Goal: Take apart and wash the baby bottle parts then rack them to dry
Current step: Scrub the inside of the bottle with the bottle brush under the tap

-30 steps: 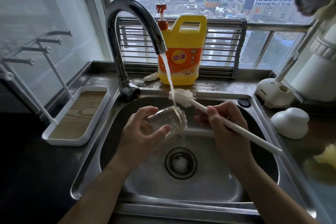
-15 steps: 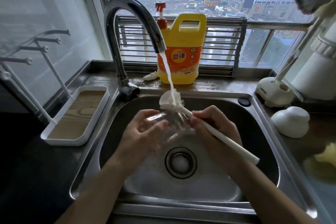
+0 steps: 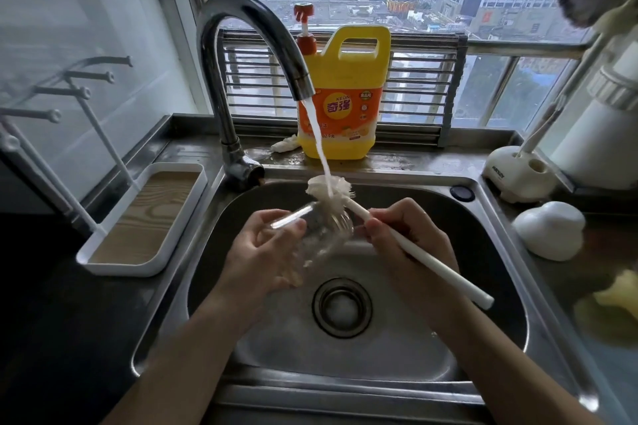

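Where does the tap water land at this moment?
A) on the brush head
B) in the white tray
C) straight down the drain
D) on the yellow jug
A: the stream from the faucet strikes the head of the brush, which the right hand holds just above the clear bottle gripped in the left hand.

Bright yellow, plain white and steel grey.

The soap jug [image 3: 345,97] is bright yellow with an orange label band and red lettering, and its pump [image 3: 303,28] is red. The bottle [image 3: 321,235] is clear glass. The brush [image 3: 414,252] is white, bristles and handle alike. The sink [image 3: 379,348] is dull grey steel and the tap [image 3: 241,28] is shiny chrome. The tray [image 3: 117,267] has a white rim and a pale wood-grain floor, and the rack pegs [image 3: 79,93] are white. The dome [image 3: 549,235] is white and the surface [image 3: 51,321] is dark.
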